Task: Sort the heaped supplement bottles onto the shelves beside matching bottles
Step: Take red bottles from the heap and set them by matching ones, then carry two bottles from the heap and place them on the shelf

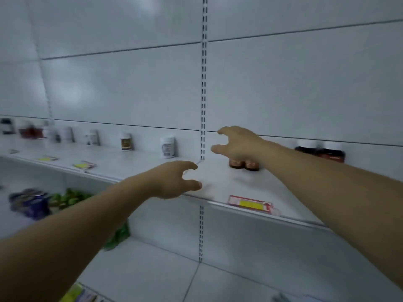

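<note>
Both my arms reach toward a white shelf. My right hand hovers with its fingers spread just above two brown bottles with orange labels and holds nothing. My left hand is open over the shelf's front edge, also empty. A white bottle and a brown-labelled white bottle stand along the shelf's back. Further left stand several more bottles, blurred. Dark bottles with red labels sit behind my right forearm.
Price tags hang on the shelf's front lip. On the lower shelf at left lie blue packs and green packs. A slotted upright splits the white back wall.
</note>
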### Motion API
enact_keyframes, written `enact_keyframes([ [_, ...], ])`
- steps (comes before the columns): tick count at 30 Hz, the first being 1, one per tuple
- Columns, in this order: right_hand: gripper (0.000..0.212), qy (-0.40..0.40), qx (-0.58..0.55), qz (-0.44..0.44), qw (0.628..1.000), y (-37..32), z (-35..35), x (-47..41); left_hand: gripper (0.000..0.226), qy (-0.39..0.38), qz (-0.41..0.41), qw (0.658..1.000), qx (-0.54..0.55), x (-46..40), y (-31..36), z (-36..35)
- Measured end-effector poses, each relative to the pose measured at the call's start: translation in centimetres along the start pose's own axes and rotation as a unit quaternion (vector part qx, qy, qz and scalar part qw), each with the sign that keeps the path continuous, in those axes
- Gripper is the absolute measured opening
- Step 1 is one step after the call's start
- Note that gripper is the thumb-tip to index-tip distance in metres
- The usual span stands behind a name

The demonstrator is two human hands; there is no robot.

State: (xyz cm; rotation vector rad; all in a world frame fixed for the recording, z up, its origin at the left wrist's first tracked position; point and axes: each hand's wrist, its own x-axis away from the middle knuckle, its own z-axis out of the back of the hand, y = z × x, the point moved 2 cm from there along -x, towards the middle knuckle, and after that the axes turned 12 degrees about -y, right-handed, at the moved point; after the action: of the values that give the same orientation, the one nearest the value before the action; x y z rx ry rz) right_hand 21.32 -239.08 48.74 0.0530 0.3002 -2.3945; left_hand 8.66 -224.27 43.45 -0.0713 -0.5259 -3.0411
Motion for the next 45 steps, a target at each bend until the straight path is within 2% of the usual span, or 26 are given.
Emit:
enact_keyframes([
  [3, 0.074, -0.037, 0.007, 0.066, 0.997, -10.8, -3.9, -4.1, 0.062, 0.027, 0.056, 0.998, -0.003, 5.0, -8.6, 1.9],
  [8, 0.071, -0.093, -0.001, 0.184, 0.979, -28.6, -10.4, -9.1, 0.061, 0.010, 0.180, 0.983, 0.015, 13.5, -23.0, 3.2],
  [11, 0.068, -0.128, 0.006, 0.254, 0.959, -37.7, -14.7, -11.6, 0.058, 0.012, 0.235, 0.971, 0.034, 17.1, -30.9, 3.2],
  [14, 0.065, -0.170, 0.024, 0.280, 0.945, -43.7, -19.0, -14.2, 0.060, 0.014, 0.274, 0.960, 0.058, 18.8, -37.4, 2.9],
  [19, 0.054, -0.203, 0.042, 0.302, 0.931, -52.2, -27.2, -22.4, 0.061, 0.015, 0.331, 0.940, 0.077, 18.6, -49.9, 3.1],
  [27, 0.061, -0.255, 0.012, 0.278, 0.926, -64.1, -35.4, -39.0, 0.059, 0.030, 0.390, 0.915, 0.099, 16.3, -69.0, 7.9],
  [37, 0.064, -0.243, -0.001, 0.297, 0.923, -84.9, -44.8, -54.6, 0.060, 0.056, 0.390, 0.911, 0.123, 18.1, -94.9, 13.2],
  [45, 0.063, -0.267, -0.021, 0.261, 0.928, -101.5, -51.6, -66.4, 0.061, 0.001, 0.383, 0.917, 0.115, 19.8, -117.0, 18.8],
])
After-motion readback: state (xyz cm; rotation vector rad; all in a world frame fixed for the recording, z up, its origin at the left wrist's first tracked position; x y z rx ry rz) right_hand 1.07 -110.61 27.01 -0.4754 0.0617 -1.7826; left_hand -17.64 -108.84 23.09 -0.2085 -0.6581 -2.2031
